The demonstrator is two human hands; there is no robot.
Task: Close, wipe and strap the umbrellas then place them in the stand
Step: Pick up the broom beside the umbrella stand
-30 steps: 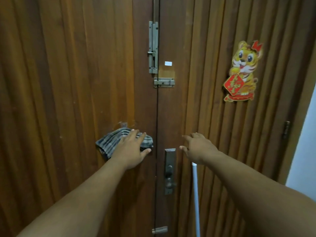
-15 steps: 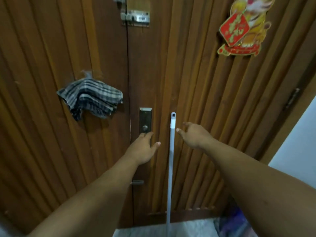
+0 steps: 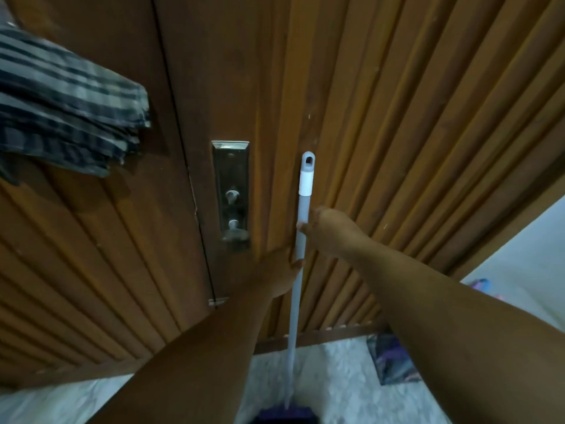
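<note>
Ribbed wooden door (image 3: pixel 397 117) behind; both hands' grip curls round slim grey pole (image 3: pixel 301 240).

door (image 3: pixel 397 117): brown wood | cloth (image 3: pixel 67 111): grey, dark stripes | pole (image 3: pixel 301 240): grey, white cap | floor (image 3: pixel 336 377): pale mottled

No text, label, brand name, number or sign can be read anywhere in this view. No writing is carried by the wooden door (image 3: pixel 397 117), and none is seen on the metal lock plate (image 3: pixel 231 191). The grey pole (image 3: pixel 301 240) with its white cap is plain, without a printed mark. On the striped cloth (image 3: pixel 67 102) only a woven pattern is shown, no letters.
</note>
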